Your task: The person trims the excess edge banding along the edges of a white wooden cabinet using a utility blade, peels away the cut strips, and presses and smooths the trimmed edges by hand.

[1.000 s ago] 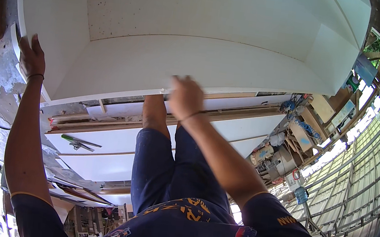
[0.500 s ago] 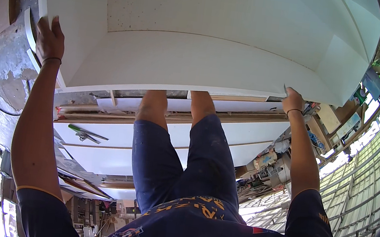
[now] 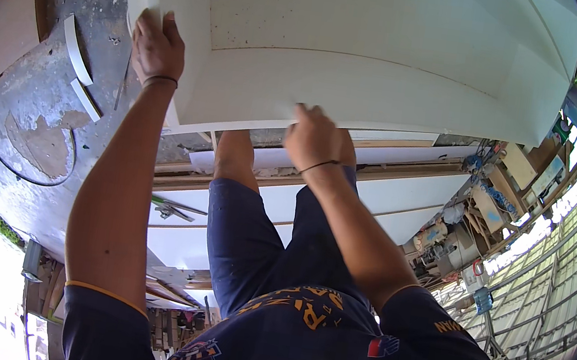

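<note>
A large white open-fronted cabinet (image 3: pixel 264 86) lies before me, dark specks on its inner back panel. My left hand (image 3: pixel 157 50) grips the edge of its left side panel, fingers hooked over the rim. Near the middle of the cabinet's near edge is my right hand (image 3: pixel 314 138), closed and slightly smeared by motion. A thin grey blade-like piece sticks out past its fingertips; its kind is too blurred to tell. Both my legs stand close against the near side of the cabinet.
Long white boards (image 3: pixel 264 202) lie behind my legs, with a green-handled metal tool (image 3: pixel 177 209) on them. Two white strips (image 3: pixel 76 54) and a dark hose (image 3: pixel 30 180) lie on the worn concrete floor at left. Wood scraps (image 3: pixel 492 207) and clutter stand at right.
My right hand has slid left along the cabinet's near edge, from near the right corner to the middle. The view has shifted, and my left hand stays on the left panel.
</note>
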The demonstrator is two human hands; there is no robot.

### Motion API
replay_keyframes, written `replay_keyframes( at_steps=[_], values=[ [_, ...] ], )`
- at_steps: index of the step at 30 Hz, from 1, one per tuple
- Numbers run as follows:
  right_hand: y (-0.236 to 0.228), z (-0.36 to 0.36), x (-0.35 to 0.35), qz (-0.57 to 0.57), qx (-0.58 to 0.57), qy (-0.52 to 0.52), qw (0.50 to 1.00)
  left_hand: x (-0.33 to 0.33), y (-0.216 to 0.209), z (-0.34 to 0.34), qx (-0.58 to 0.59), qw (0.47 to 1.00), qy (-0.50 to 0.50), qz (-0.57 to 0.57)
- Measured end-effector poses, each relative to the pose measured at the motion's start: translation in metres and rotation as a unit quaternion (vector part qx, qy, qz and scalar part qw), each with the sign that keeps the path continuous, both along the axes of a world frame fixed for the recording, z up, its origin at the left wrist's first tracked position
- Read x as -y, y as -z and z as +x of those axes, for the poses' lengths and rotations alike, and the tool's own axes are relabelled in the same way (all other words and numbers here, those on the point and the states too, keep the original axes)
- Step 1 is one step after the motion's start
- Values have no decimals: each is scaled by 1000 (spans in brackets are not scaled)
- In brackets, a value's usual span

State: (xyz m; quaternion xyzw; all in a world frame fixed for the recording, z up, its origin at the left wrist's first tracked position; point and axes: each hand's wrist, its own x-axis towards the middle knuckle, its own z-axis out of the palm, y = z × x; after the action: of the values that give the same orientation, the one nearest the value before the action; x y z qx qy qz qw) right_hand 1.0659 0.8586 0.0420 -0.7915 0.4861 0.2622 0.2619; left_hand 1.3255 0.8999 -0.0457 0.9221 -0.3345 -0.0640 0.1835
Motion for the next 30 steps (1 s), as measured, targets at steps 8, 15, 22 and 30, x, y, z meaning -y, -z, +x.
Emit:
replay_keyframes(
  at_steps=[8,15,22,30],
  values=[
    [2,-5,10,-21,98,109,989,5,2,24,-79,997,-7,-4],
    [0,-163,116,-106,-234,-7,966,35,5,33,-12,1000,14,-3],
    [10,-1,-5,-56,-32,41,997,40,6,37,-21,999,0,-40],
    [1,107,-81,68,145,194,968,39,7,38,-60,996,-19,-59]
  ],
)
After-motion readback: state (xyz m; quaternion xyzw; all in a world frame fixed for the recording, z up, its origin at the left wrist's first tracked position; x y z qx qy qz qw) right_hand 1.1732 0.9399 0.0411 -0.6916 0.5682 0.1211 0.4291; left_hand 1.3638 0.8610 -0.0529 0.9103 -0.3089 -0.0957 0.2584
